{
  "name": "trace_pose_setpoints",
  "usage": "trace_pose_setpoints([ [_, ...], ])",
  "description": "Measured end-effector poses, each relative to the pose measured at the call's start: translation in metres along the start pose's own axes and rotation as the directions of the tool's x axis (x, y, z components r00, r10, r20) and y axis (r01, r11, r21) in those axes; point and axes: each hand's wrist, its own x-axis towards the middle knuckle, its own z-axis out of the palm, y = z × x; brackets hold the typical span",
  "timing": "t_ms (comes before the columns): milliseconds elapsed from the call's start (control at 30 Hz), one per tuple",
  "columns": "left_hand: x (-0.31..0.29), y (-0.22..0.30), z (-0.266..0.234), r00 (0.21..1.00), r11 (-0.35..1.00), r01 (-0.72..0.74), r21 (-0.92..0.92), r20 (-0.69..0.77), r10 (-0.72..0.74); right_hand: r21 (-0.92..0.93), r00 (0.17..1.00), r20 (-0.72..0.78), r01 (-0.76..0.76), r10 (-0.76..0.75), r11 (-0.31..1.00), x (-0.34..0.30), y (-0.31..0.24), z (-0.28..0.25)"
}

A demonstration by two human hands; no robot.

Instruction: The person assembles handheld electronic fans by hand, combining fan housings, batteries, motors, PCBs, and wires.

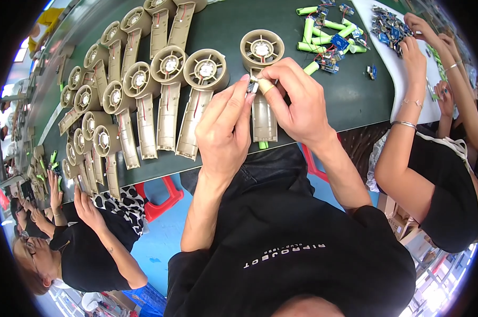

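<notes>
My left hand (224,127) and my right hand (297,98) meet over a beige fan housing half (263,113) that lies on the dark green belt (323,100). Between the fingertips of both hands sits a small grey part with a pale piece (256,84), held just below the housing's round fan ring (262,49). A green battery end (263,144) sticks out at the bottom of the handle. The rest of the small part is hidden by my fingers.
Several more beige fan housings (167,90) lie in rows to the left. Green battery packs with blue circuit boards (329,37) are piled at the back right. One person's arms (413,105) work at the right, another person (85,232) sits at the left. Red stools (162,198) stand below.
</notes>
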Motion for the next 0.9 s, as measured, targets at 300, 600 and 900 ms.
trace_pose_setpoints([
  [300, 0.005, 0.003, -0.007, 0.994, 0.996, -0.088, 0.029, 0.068, 0.085, -0.074, 0.989, -0.049, 0.135, -0.139, 0.988, 0.001, 0.003, -0.001],
  [600, 0.014, 0.003, -0.017, 0.972, 0.988, -0.152, -0.005, 0.183, 0.150, 0.010, 0.993, -0.051, 0.104, -0.104, 0.994, -0.001, 0.001, -0.002],
  [900, 0.010, 0.007, -0.020, 0.986, 0.996, 0.015, -0.090, 0.168, 0.000, 0.061, 0.992, -0.063, -0.106, 0.110, 0.992, -0.007, -0.012, -0.007],
])
